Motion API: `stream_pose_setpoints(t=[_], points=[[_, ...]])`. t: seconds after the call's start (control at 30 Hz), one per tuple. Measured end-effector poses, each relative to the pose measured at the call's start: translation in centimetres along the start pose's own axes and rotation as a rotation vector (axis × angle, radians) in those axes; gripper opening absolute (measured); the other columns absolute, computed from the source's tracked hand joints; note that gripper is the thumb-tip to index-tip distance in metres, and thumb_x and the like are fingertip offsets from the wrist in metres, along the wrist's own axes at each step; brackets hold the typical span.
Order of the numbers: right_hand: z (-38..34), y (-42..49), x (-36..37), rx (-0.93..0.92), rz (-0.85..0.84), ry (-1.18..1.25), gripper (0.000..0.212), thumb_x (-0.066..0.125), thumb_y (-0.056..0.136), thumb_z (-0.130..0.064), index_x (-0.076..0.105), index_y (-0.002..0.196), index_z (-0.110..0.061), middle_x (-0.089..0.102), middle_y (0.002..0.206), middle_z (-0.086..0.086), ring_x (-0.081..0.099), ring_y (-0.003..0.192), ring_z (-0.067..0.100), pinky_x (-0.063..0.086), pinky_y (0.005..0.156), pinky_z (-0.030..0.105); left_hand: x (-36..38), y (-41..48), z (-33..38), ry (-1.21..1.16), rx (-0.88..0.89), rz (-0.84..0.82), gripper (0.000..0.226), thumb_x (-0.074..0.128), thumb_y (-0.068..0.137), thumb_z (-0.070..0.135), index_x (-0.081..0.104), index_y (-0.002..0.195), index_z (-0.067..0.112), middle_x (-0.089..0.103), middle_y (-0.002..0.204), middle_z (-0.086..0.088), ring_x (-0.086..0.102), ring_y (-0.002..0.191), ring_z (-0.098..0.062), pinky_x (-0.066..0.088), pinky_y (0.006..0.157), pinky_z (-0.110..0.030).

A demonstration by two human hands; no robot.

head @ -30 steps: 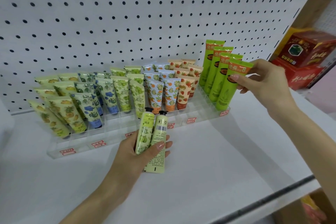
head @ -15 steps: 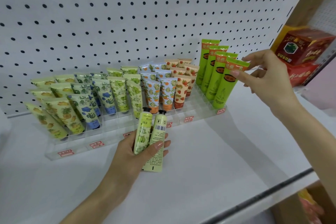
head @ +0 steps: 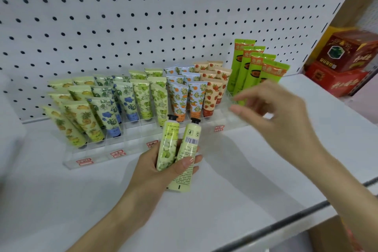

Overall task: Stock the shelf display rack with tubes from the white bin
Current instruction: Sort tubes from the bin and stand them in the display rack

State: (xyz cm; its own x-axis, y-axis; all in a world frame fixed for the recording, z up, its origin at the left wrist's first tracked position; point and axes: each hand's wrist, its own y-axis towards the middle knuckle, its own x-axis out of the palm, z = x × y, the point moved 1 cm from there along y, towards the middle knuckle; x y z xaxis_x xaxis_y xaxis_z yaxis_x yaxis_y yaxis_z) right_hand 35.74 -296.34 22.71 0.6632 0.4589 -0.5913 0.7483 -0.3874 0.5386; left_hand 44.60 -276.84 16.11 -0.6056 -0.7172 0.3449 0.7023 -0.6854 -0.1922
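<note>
My left hand (head: 161, 166) grips two pale green tubes with black caps, one with a green fruit print (head: 168, 146) and one turned barcode side up (head: 187, 156), just in front of the clear display rack (head: 131, 145). The rack holds rows of patterned tubes on the white shelf (head: 235, 190). Tall green tubes (head: 251, 65) stand at its right end. My right hand (head: 274, 112) hovers empty and blurred in front of those tall tubes, fingers loosely spread. The white bin is out of view.
A white pegboard wall (head: 163, 16) backs the shelf. Red boxes (head: 345, 63) are stacked in the neighbouring bay at right. The shelf's front edge (head: 286, 223) runs diagonally at lower right.
My right hand has let go of the front tall green tube and moved down and left toward the centre. My left hand keeps the two tubes in the same place.
</note>
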Motion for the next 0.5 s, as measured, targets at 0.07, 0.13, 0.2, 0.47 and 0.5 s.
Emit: stream_pose_setpoints(t=[0.07, 0.13, 0.2, 0.47, 0.5], points=[[-0.5, -0.8, 2.8, 0.124, -0.190, 0.183, 0.010, 0.070, 0.077, -0.041, 0.070, 0.083, -0.033, 0.061, 0.076, -0.012, 0.056, 0.067, 0.006, 0.044, 0.059, 0.018, -0.1, -0.4, 0.2, -0.007, 0.012, -0.011, 0.042, 0.074, 0.067, 0.004, 0.065, 0.108, 0.006, 0.074, 0.101, -0.013, 0.072, 0.092, -0.027, 0.058, 0.070, -0.028], [-1.0, -1.3, 5.2, 0.222, -0.311, 0.350, 0.010, 0.069, 0.075, -0.044, 0.071, 0.078, -0.034, 0.065, 0.078, -0.011, 0.056, 0.067, 0.003, 0.042, 0.060, 0.016, -0.3, -0.7, 0.4, -0.011, 0.027, 0.000, 0.039, 0.074, 0.067, 0.002, 0.066, 0.105, 0.006, 0.074, 0.098, -0.015, 0.072, 0.089, -0.028, 0.058, 0.069, -0.028], [-1.6, -1.5, 6.8, 0.305, -0.349, 0.500, 0.017, 0.068, 0.067, -0.042, 0.071, 0.072, -0.026, 0.062, 0.069, -0.007, 0.053, 0.063, 0.001, 0.040, 0.059, 0.015, -0.7, -1.1, 0.5, -0.004, 0.036, 0.027, 0.038, 0.069, 0.064, 0.005, 0.067, 0.102, 0.008, 0.074, 0.094, -0.015, 0.072, 0.086, -0.027, 0.058, 0.067, -0.027], [-3.2, -1.8, 10.0, 0.610, -0.427, 1.068, 0.017, 0.063, 0.077, -0.017, 0.062, 0.084, -0.001, 0.064, 0.073, 0.006, 0.062, 0.066, 0.012, 0.052, 0.063, 0.018, -3.6, -1.8, 0.6, 0.086, 0.093, 0.149, 0.033, 0.063, 0.072, 0.023, 0.068, 0.103, 0.013, 0.075, 0.098, -0.008, 0.071, 0.092, -0.022, 0.058, 0.077, -0.030], [-3.3, -1.9, 10.2, 0.662, -0.436, 1.139, 0.023, 0.061, 0.076, -0.019, 0.062, 0.091, -0.001, 0.067, 0.080, 0.008, 0.065, 0.074, 0.015, 0.055, 0.072, 0.022, -4.0, -1.8, 0.6, 0.071, 0.109, 0.179, 0.030, 0.063, 0.076, 0.023, 0.067, 0.103, 0.010, 0.075, 0.098, -0.008, 0.071, 0.093, -0.023, 0.058, 0.076, -0.029]])
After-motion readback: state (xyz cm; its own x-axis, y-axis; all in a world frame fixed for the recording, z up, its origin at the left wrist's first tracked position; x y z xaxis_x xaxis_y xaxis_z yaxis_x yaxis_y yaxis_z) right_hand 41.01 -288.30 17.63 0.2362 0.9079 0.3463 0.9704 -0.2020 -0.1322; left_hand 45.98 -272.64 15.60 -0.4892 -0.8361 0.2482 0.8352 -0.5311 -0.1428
